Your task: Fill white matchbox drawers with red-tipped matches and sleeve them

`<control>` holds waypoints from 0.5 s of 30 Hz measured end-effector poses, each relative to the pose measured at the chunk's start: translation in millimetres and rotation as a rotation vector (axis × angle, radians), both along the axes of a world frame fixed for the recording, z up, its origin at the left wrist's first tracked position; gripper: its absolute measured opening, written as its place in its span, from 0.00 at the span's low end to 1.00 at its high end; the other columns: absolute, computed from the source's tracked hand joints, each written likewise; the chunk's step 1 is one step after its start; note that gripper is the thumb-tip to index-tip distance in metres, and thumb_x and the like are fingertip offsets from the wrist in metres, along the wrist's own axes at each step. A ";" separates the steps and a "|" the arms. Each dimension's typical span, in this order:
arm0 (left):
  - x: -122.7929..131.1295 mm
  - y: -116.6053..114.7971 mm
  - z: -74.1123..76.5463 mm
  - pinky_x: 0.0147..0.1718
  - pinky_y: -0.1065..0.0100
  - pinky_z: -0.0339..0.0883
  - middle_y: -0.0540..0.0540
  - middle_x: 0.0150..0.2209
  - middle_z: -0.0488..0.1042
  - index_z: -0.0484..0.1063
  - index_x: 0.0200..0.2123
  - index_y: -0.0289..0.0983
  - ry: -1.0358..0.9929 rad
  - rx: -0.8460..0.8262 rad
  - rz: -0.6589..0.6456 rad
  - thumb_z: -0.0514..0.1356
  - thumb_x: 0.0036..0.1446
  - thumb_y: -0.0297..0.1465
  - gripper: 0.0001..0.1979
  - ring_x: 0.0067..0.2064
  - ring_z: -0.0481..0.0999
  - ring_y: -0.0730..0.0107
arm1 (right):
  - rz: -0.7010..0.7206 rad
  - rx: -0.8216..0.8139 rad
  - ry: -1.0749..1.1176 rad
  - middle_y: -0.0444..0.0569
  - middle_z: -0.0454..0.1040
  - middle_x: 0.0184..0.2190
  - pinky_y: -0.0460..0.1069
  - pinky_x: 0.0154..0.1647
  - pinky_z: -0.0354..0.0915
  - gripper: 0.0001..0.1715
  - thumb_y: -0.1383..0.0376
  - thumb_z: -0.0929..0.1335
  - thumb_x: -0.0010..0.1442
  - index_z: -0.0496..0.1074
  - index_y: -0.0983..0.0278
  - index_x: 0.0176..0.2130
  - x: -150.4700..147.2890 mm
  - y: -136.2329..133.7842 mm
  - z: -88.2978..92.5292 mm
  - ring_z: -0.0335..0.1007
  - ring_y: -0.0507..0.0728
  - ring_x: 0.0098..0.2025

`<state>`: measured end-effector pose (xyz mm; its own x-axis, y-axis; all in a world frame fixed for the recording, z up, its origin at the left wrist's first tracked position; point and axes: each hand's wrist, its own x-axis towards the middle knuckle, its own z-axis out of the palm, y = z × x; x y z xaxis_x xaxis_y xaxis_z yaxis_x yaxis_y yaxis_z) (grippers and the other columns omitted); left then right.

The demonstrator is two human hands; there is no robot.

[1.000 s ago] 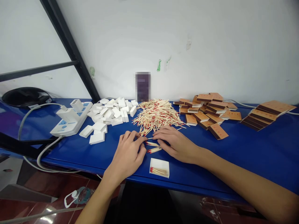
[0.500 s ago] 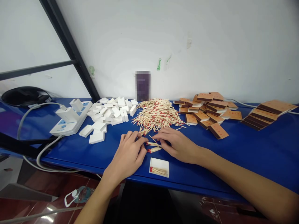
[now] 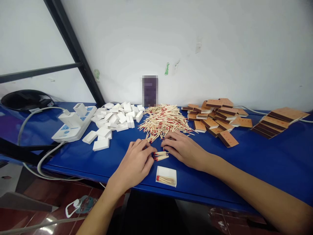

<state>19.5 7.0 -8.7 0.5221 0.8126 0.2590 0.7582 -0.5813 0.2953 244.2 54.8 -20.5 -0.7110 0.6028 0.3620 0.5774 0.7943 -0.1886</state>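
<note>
Here's the left hand (image 3: 135, 161), palm down, coming in from the lower left, knuckles arched over the blue surface (image 3: 259, 166). Its fingers (image 3: 147, 151) are bent, half closed, the index and thumb a little apart beside the red heads of a small row of matches (image 3: 161, 156); whether they grip any, I can't tell.

Across the gap, the right hand (image 3: 183, 148) faces it, its forearm (image 3: 234, 174) slanting in from the lower right. These fingers (image 3: 170, 142) are curled too, loosely bunched, tips pointing at the left hand. A red match head peeps out just below them, but a firm hold on it can't be made out.

So the row lies between the two hands, in front of the big heap (image 3: 166, 120). Nearer the edge sits a white tray (image 3: 168, 171), partly filled with matches, heads to the left.

Now the print! The orange covers (image 3: 221, 114) on the right carry small reddish marks, too tiny to read. The dark panel (image 3: 150, 91) against the wall (image 3: 220, 58) is blurred into blocks. On the power strip (image 3: 81, 127), blue socket panels show, their markings illegible.
</note>
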 end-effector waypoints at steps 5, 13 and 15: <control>0.2 1.1 0.4 0.45 0.56 0.59 0.45 0.43 0.70 0.73 0.46 0.38 0.016 -0.019 -0.019 0.49 0.66 0.23 0.14 0.46 0.67 0.58 | -0.012 -0.025 0.068 0.53 0.70 0.40 0.55 0.45 0.67 0.07 0.68 0.64 0.68 0.73 0.64 0.39 -4.2 3.8 -0.7 0.66 0.60 0.43; 0.2 -1.1 1.6 0.43 0.57 0.58 0.46 0.42 0.70 0.66 0.45 0.38 -0.039 -0.012 -0.008 0.48 0.67 0.24 0.10 0.44 0.66 0.60 | 0.063 -0.089 0.117 0.51 0.72 0.36 0.54 0.45 0.65 0.12 0.68 0.62 0.70 0.74 0.65 0.38 -12.5 2.3 -1.7 0.67 0.57 0.40; -0.2 -1.8 2.3 0.43 0.58 0.58 0.47 0.41 0.69 0.66 0.42 0.38 -0.058 -0.035 -0.025 0.48 0.65 0.23 0.09 0.43 0.66 0.60 | 0.096 -0.113 0.138 0.52 0.73 0.38 0.54 0.46 0.65 0.14 0.69 0.60 0.70 0.74 0.65 0.40 -9.1 -1.9 0.3 0.68 0.58 0.41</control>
<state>19.3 5.3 -6.4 0.5270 0.8086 0.2615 0.7247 -0.5883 0.3588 235.1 52.9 -20.2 -0.7157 0.5770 0.3935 0.4626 0.8138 -0.3518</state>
